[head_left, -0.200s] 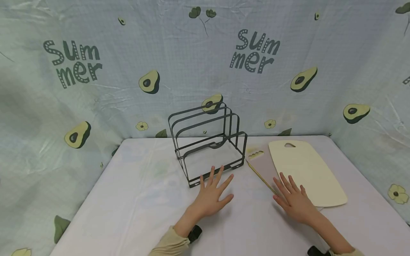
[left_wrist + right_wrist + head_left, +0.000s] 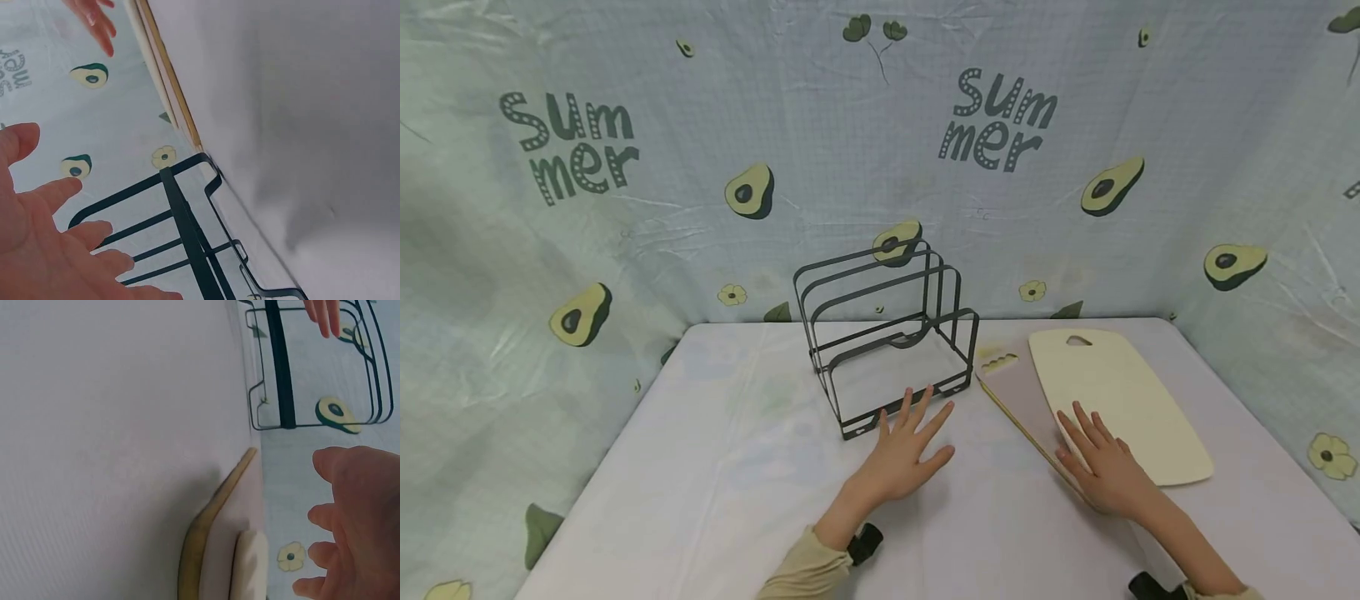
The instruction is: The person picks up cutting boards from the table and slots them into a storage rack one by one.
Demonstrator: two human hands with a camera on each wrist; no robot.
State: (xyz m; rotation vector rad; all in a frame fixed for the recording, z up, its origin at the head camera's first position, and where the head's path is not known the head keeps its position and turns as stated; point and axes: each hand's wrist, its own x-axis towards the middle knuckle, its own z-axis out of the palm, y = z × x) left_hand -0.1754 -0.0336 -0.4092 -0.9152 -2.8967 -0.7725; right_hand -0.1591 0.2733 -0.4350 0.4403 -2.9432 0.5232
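Note:
My left hand [image 2: 901, 467] hovers over the table in front of a black metal rack [image 2: 850, 433], palm down with spread fingers. Its fingertips overlap the rack's front lower bar in the head view. My right hand [image 2: 1111, 477] is likewise spread out, over the left side of a cream cutting board [image 2: 1138, 400] with a handle slot. Both palms are bare. A thin golden-brown strip [image 2: 1011, 417] runs diagonally between the hands, its near end beneath the right hand. In the right wrist view, the strip [image 2: 195, 550] and the board's edge [image 2: 249, 569] lie under the fingers.
A pale yellow piece with a scalloped edge [image 2: 1000, 362] lies between rack and board, on a pinkish flat area. Curtains printed with avocados hang behind and beside the white table [image 2: 737, 500].
Both hands have shifted slightly to the right, the right hand farther over the cutting board. Rack, strip and board stay in place.

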